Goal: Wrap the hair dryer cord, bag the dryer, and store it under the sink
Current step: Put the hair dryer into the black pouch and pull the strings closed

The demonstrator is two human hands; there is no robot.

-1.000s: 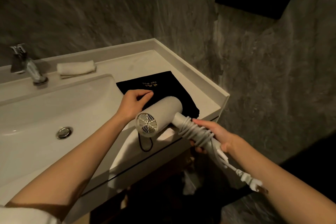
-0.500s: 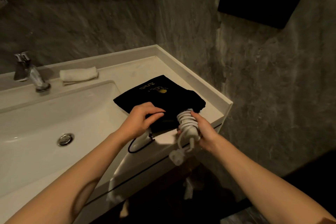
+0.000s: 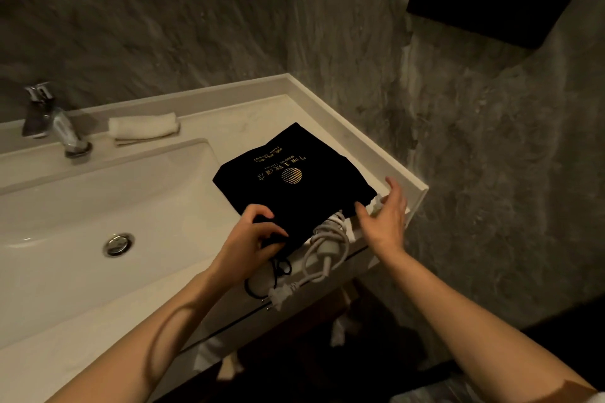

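Observation:
A black cloth bag (image 3: 304,193) with gold lettering lies on the white counter (image 3: 248,121) right of the basin. The hair dryer's body is hidden inside the bag; only its white handle (image 3: 327,239) wrapped in cord sticks out of the bag's mouth near the counter's front edge. The loose cord end with the plug (image 3: 278,296) hangs over that edge. My left hand (image 3: 252,245) pinches the bag's mouth, with the black drawstring (image 3: 278,271) looping below it. My right hand (image 3: 384,216) hovers open just right of the handle, touching nothing.
A white basin (image 3: 98,206) with a metal drain (image 3: 118,244) fills the left side, a chrome faucet (image 3: 55,121) behind it. A rolled white towel (image 3: 144,127) lies at the back. Grey stone walls stand behind and to the right. Dark space lies under the counter.
The dryer went from open view into the bag. My right hand let go of the cord-wrapped handle and opened. My left hand moved to the bag's mouth.

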